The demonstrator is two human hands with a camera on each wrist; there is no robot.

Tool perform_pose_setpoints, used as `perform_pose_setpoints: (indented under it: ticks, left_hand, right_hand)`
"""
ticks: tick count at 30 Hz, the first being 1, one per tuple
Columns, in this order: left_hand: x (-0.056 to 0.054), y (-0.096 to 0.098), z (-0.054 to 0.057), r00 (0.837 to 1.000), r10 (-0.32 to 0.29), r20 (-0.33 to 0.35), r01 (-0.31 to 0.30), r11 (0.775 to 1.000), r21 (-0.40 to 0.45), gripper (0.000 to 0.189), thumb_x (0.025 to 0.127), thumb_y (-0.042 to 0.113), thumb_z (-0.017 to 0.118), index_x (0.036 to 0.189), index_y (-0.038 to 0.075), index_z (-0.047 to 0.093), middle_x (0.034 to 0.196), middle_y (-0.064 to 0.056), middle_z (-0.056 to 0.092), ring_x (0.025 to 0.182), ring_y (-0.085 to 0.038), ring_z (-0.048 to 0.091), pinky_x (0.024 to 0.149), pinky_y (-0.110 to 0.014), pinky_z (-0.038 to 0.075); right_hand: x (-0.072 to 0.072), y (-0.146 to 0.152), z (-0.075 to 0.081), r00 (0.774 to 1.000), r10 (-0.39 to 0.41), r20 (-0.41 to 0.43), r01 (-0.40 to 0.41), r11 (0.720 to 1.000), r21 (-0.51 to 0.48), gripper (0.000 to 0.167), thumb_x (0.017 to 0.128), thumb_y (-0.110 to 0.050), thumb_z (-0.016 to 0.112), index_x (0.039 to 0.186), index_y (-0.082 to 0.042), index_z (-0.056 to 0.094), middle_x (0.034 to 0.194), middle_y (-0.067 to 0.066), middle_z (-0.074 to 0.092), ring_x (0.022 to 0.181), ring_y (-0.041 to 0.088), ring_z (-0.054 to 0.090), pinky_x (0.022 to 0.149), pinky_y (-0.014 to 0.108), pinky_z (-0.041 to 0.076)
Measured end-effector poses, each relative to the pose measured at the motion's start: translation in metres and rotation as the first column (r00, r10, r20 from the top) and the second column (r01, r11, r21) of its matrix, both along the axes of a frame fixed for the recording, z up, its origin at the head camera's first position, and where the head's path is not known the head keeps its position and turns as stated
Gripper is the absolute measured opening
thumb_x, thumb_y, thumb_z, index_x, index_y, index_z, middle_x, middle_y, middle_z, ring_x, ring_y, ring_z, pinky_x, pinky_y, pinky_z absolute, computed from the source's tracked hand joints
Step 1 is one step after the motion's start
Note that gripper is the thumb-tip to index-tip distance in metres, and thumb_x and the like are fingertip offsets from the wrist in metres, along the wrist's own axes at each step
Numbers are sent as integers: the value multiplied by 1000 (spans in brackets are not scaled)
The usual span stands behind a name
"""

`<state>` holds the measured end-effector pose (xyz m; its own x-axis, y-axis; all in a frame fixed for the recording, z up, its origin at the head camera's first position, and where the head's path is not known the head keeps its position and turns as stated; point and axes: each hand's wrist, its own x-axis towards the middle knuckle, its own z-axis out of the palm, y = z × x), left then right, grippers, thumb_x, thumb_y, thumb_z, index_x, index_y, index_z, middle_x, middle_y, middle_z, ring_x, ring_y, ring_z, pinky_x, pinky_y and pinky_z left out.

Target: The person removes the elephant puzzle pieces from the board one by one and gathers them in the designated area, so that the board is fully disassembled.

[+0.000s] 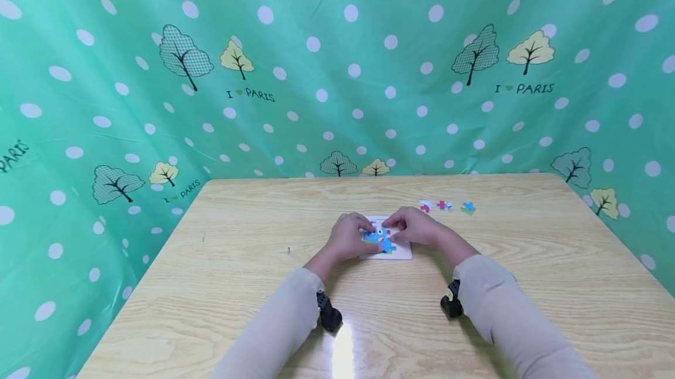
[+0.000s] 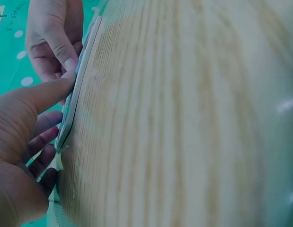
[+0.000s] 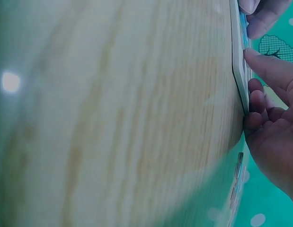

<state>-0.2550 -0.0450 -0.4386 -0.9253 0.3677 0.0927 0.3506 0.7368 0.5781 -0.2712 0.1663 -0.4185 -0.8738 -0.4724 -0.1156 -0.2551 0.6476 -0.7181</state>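
While loose pieces (image 1: 467, 207) remained: I judged board (image 1: 402, 252) unfinished.
Left hand (image 1: 348, 237): wide, over joined blue pieces (image 1: 387, 244).
Right hand (image 1: 419, 226): I couldn't tell grip.

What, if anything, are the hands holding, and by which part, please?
It cannot be told: the left hand and right hand are on the puzzle, but any grip is unclear.

Green dotted cloth (image 1: 300, 133) hangs behind a wooden table (image 1: 237, 221).
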Motion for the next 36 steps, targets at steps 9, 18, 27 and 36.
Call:
perform_pose_setpoints:
  ticks: [9, 18, 27, 36]
  left_hand:
    - [1, 2, 1, 998, 32, 61, -35, 998, 49, 37, 70, 36, 89, 95, 12, 77, 112, 4, 61, 113, -20, 49, 101, -34, 40]
    - [2, 3, 4, 996, 43, 83, -47, 998, 41, 39, 70, 37, 88, 98, 11, 78, 113, 5, 59, 113, -19, 48, 100, -33, 40]
    - [4, 2, 4, 995, 35, 94, -40, 998, 49, 41, 70, 35, 88, 99, 8, 77, 110, 6, 59, 110, -17, 47, 98, -32, 40]
    - [4, 3, 3, 996, 36, 81, -38, 999, 29, 44, 71, 36, 88, 103, 8, 76, 110, 6, 59, 110, -17, 47, 98, -32, 39]
  right_hand:
    - [-3, 1, 0, 1000, 29, -5, -29, 1000, 0, 31, 86, -3, 73, 116, -3, 69, 89, 7, 56, 77, 20, 45, 68, 30, 39]
    - [-5, 0, -2, 999, 31, 17, -31, 999, -16, 30, 86, 0, 71, 114, -2, 65, 99, 7, 59, 84, 20, 48, 74, 29, 43]
    - [-3, 0, -2, 998, 41, 57, -35, 994, -107, 30, 85, 4, 71, 114, -1, 61, 97, 10, 60, 83, 20, 49, 72, 27, 44]
    - [-3, 2, -5, 999, 25, 45, -18, 989, -149, 27, 87, 5, 68, 112, -2, 62, 93, 9, 63, 83, 21, 55, 74, 27, 47]
